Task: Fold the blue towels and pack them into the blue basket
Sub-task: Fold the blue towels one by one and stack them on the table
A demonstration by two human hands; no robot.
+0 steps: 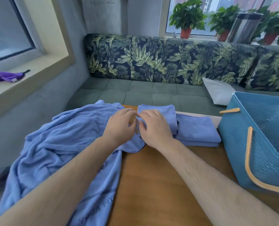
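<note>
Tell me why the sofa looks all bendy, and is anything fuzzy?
Head view: the wide lens bends the sofa back and window frame; the plants and the right hand gripping the folded towel look slightly blurry; soft daylight, no glare.

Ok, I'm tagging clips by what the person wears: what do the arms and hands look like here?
The left forearm and right forearm are bare as far as the frame's edge, with no sleeve in view. The left hand and right hand wear no gloves, and no watch, bracelet or ring shows on the wrists or the visible fingers.
</note>
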